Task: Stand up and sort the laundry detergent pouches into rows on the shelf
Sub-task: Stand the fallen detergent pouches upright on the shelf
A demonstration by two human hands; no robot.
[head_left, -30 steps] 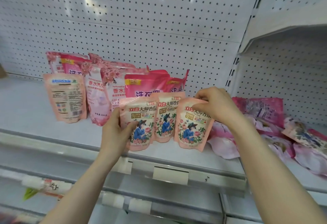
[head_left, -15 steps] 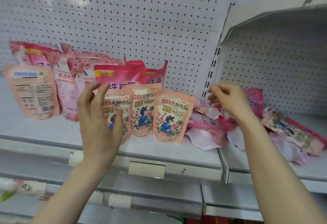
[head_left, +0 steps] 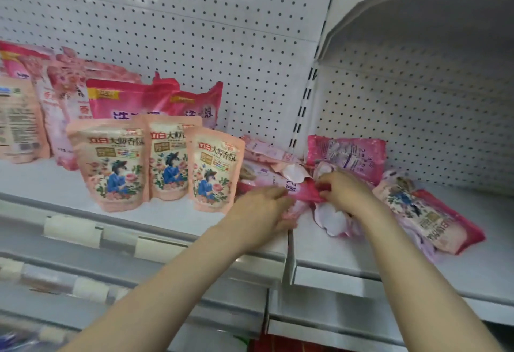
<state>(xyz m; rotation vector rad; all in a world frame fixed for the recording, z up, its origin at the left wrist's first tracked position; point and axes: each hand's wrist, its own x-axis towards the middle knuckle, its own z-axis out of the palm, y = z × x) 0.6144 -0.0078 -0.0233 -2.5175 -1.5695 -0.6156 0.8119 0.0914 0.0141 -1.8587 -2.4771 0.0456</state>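
Observation:
Three peach floral pouches stand in a front row on the white shelf (head_left: pixel 167 219): left (head_left: pixel 110 165), middle (head_left: pixel 169 157), right (head_left: pixel 213 169). Taller pink pouches (head_left: pixel 125 98) stand behind them. To the right lies a jumbled heap of flat pouches (head_left: pixel 347 154). My left hand (head_left: pixel 261 214) and my right hand (head_left: pixel 343 189) both grip a dark pink pouch (head_left: pixel 301 191) lying on top of the heap, one at each end.
A peach pouch with its back label showing (head_left: pixel 19 123) stands at the far left. More flat pouches (head_left: pixel 428 212) lie on the right shelf section. A vertical upright (head_left: pixel 306 107) divides the pegboard. An upper shelf (head_left: pixel 417 4) overhangs the right side.
Both hands left the standing front row and moved right and down to the heap, where they closed on the dark pink pouch. The camera view shifted to the right.

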